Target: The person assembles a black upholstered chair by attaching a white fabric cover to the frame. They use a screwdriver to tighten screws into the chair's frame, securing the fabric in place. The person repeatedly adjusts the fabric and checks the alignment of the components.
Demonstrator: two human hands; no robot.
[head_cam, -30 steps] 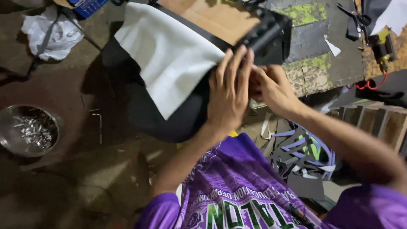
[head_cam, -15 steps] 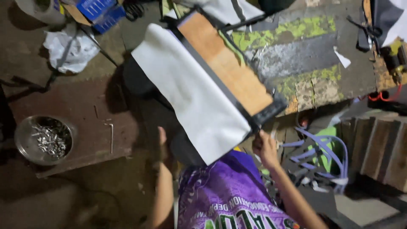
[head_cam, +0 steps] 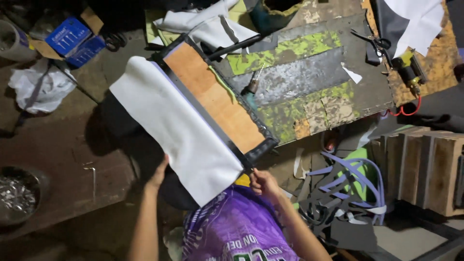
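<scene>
I hold a long wooden panel edged in black covering, tilted with its bare wood side toward me. A white fabric flap hangs along its left side. My right hand is shut on the panel's near corner. Most of my left hand is hidden behind the fabric, where it grips the panel's lower left edge from underneath. The panel's far end rests toward the workbench.
On the green-painted workbench lie a screwdriver-like tool, scissors and a yellow-black tool. A metal bowl of small fasteners sits at left, a blue box and white rag beyond. Purple straps and wooden crates stand right.
A second ago both hands pressed on the panel's black side; it has since been flipped and swung up, wood side showing. My hands now grip its near end.
</scene>
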